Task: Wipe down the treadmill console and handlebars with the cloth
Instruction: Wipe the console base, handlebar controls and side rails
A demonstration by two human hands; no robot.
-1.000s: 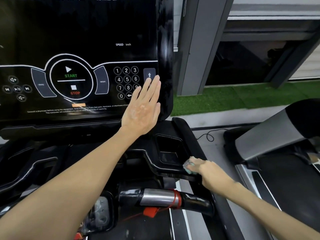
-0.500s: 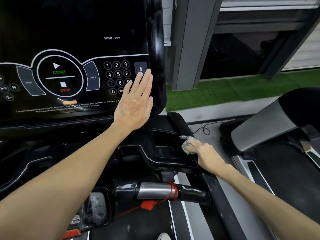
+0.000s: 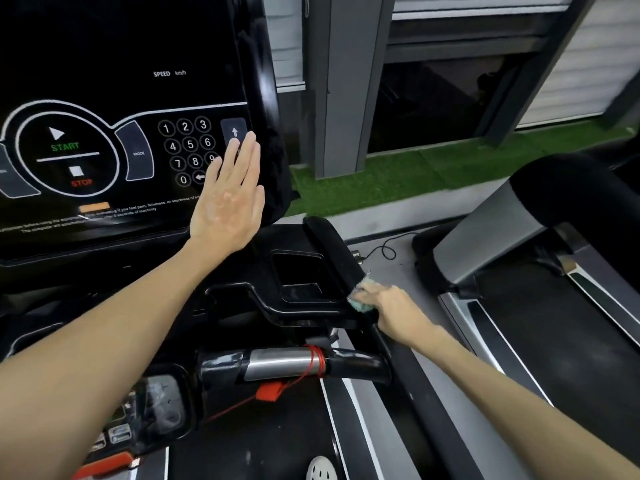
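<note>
The black treadmill console fills the upper left, with START, STOP and number keys printed on it. My left hand lies flat against its lower right corner, fingers straight, partly covering the keypad. My right hand grips a small pale green cloth and presses it onto the black right handlebar, beside the square cup holder. Most of the cloth is hidden under my fingers.
A short chrome grip with a red cord and red safety clip sits below the console. A second treadmill stands to the right. Green turf, a grey pillar and a loose cable lie behind.
My right hand slid the cloth up the right handlebar from its lower end to beside the cup holder. My left hand stayed flat on the console.
</note>
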